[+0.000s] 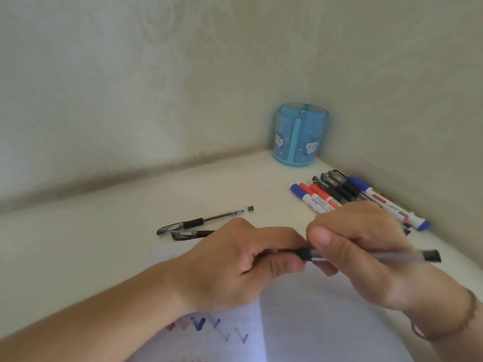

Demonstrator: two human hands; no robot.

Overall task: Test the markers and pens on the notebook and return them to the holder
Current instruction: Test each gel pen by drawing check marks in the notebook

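Hands met over the notebook [300, 322]: left hand [235, 267] pinched the cap end, right hand [366, 246] gripped the barrel of a pen [392, 257], presumably capping or uncapping; holder [300, 137] stood far right.

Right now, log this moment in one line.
both hands grip pen over notebook | holder empty | markers beside it
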